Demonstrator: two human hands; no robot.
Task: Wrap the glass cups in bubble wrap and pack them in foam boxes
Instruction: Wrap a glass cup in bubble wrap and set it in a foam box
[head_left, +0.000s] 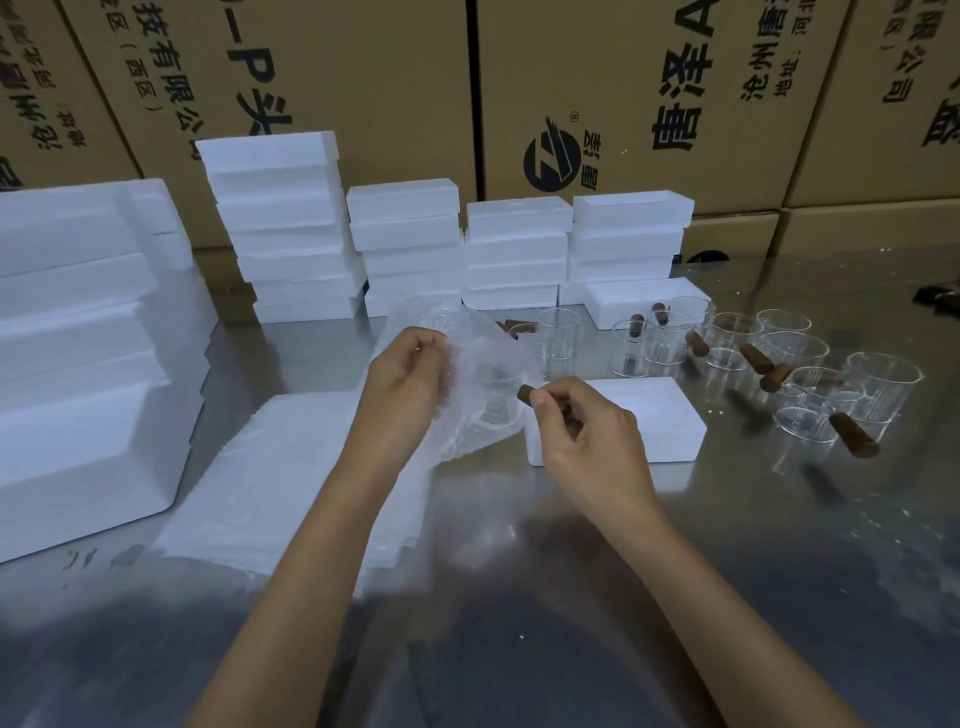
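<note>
The glass cup (493, 400), clear with a brown handle (530, 392), sits partly inside bubble wrap (467, 364), raised above the counter (727, 545). Left hand (405, 379) fingers pinch the wrap; right hand (582, 421) fingers pinch the handle. A foam box (649, 415) lies just beside; bare counter extends toward the near edge.

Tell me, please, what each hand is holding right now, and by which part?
The right hand pinches a glass cup by its brown handle. The left hand grips the bubble wrap around that cup by its upper left edge.
</note>
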